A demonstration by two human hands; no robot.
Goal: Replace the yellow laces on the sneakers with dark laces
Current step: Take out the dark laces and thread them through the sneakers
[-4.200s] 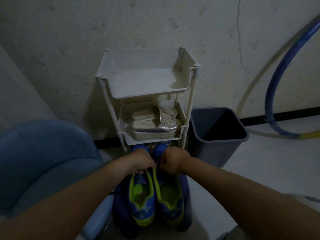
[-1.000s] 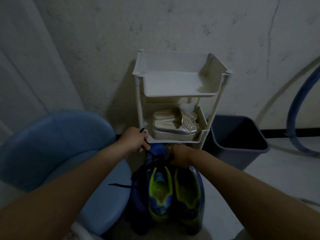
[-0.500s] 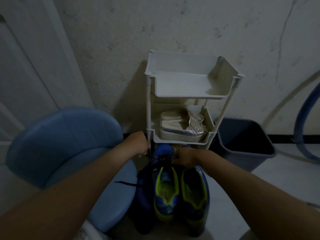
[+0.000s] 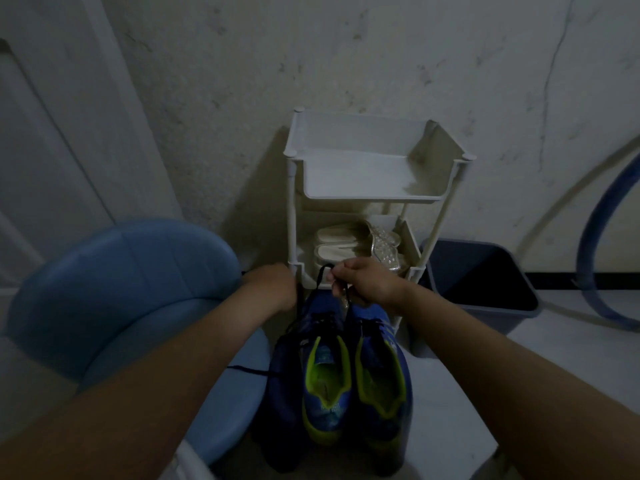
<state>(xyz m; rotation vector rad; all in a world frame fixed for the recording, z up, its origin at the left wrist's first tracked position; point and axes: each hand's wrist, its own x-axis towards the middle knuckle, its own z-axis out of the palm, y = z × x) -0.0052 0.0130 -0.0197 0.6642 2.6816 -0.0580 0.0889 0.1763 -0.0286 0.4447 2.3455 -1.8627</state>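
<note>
- Two sneakers [image 4: 349, 386] lie side by side on the person's lap, toes toward the rack [image 4: 294, 202]. The lace [image 4: 320, 275] rises from the toe end of the one nearer the chair [image 4: 138, 271].
- The right hand [image 4: 363, 282] pinches a raised loop of the lace between thumb and fingers. The left hand [image 4: 270, 289] is curled just beside the rack post with a dark strand running down from it toward the same shoe. Its fingers are hidden, so I cannot tell whether it really grips that strand.
- Uneven pull: if one hand draws harder, one end could come up short or slip back out of an eyelet.
- Snagging: both hands work right at the rack's lower shelf and post, so the loop could catch on a corner as it is drawn up.
- Loose tail: a stretch of lace lies on the chair seat under the left forearm. Trapped there, it could jerk tight or twist.
- Unsteadied shoes: neither hand holds a sneaker, so a sharp tug may tip one off the lap.
- Poor light: the eyelets are barely visible, so one could be skipped or crossed wrongly. No yellow lace shows, and I cannot tell whether the other sneaker is laced yet.
</note>
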